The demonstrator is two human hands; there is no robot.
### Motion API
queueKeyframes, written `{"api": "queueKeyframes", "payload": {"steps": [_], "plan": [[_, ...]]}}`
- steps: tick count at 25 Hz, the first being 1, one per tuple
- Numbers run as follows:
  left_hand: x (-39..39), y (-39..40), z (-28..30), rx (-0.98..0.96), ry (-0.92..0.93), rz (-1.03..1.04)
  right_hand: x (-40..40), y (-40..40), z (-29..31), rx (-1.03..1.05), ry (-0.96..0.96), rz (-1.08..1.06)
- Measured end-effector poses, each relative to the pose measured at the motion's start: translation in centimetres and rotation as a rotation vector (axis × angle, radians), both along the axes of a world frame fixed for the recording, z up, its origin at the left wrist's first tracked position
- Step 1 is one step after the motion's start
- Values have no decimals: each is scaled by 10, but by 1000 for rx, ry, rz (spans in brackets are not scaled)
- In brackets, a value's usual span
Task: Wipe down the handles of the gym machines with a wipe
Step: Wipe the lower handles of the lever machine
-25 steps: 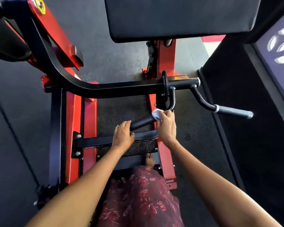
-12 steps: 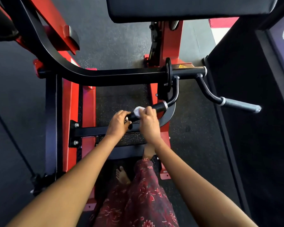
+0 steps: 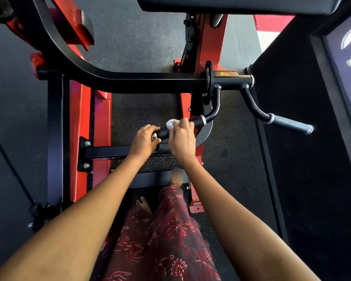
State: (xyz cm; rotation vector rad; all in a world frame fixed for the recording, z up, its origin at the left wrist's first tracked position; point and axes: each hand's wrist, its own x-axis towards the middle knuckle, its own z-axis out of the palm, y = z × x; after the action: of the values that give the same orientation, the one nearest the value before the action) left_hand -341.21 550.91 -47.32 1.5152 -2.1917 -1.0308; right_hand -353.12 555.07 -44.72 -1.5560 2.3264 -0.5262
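Black rubber sleeves the inner handle (image 3: 197, 121) that the person is working on; it slopes down from a curved bar near the weight peg toward its capped free end at the left; the right hand (image 3: 181, 138) curls over the middle of the grip with a white wipe (image 3: 171, 124) bunched under the fingers, so that the cloth wraps part of the handle's round and can, I judge, be dragged along its length; the wipe shows only as a small tuft past the knuckles, and how far it goes round cannot be told; the left hand (image 3: 143, 141) closes on the silver end cap (image 3: 154, 136) of the same handle, most likely to steady the swinging arm of the red-and-black machine frame (image 3: 77, 122) against the push of the wiping; the two hands sit just beside each other, nearly touching; well apart to the right, the outer handle (image 3: 290, 124), grey and knurled, juts free with no hand on it, and I would guess it is still to be done; above, the edge of a black padded seat (image 3: 231, 5) hangs over the scene; below, a red floral skirt (image 3: 166, 240) and a bare foot (image 3: 143, 203) on the speckled rubber floor (image 3: 142, 116) show the person standing close in, inside the frame, which keeps both arms short and straight on to the handle.
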Motion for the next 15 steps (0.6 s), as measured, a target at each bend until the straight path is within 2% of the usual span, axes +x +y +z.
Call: {"api": "queueKeyframes", "payload": {"steps": [3,4,7,9,11,14,15], "plan": [[-1,1,2,-3,1,-3,6,15,-6,5,25,225],[-1,1,2,8,-5,1,-7,18,-6,0,12,189],[-1,-1,5,53,-25,11,-48,16,0,12,-34,-167],[0,-3,4,64,-31,2,-52,4,2,55,28,-243],[1,-4,3,68,-29,-6,-33,-4,3,68,57,-123],[0,-3,3,55,-29,-4,-24,13,-2,67,79,180],[0,-3,3,53,-27,-3,-33,19,-1,63,62,172]]}}
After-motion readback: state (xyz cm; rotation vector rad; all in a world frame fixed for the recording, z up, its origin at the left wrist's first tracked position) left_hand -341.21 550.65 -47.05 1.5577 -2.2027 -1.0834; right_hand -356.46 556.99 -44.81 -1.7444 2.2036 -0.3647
